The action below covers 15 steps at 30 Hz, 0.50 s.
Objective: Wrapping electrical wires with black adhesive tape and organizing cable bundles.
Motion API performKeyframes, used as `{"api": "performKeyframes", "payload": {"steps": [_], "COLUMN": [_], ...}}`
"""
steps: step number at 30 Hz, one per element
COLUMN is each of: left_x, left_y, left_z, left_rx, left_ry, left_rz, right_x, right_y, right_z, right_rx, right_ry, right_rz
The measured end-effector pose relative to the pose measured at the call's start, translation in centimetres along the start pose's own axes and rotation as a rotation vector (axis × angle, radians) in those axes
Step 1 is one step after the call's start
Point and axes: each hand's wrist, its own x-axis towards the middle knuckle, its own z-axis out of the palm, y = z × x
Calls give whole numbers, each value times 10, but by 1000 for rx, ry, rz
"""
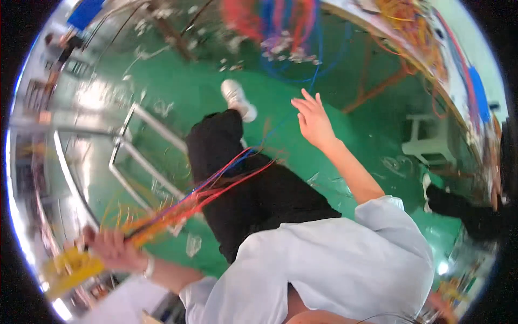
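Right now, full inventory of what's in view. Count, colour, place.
wire bundle: 1, red, blue, purple and orange, from left hand across the lap
hanging wires: many, red and blue, top centre, blurred
blue wire: 1, blue, by right fingertips; contact unclear
bench: 1, pale top, upper right
loose wires: many, orange and yellow, on bench
stool: 1, white, right
metal frame: 1, silver, left
plastic scraps: several, clear, on floor
floor: 1, green
yellow object: 1, lower left, blurred
co-worker: 1, black trousers, right edge
shirt: 1, white, own
trousers: 1, black, own
left hand: 1, lower left, gripping bundle
right hand: 1, upper centre, fingers spread
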Motion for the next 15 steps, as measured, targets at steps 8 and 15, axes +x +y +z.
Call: {"api": "performKeyframes", "payload": {"steps": [8,15], "left_x": [-122,-159], "left_y": [-37,-28], "left_z": [54,74], "left_rx": [-129,53], "left_ry": [-649,-1080], "left_rz": [-958,-932], "right_x": [156,195], "right_y": [-180,-328], "right_z": [76,194], "right_rx": [713,1778], "right_ry": [-126,-1548], "right_rz": [-95,584]}}
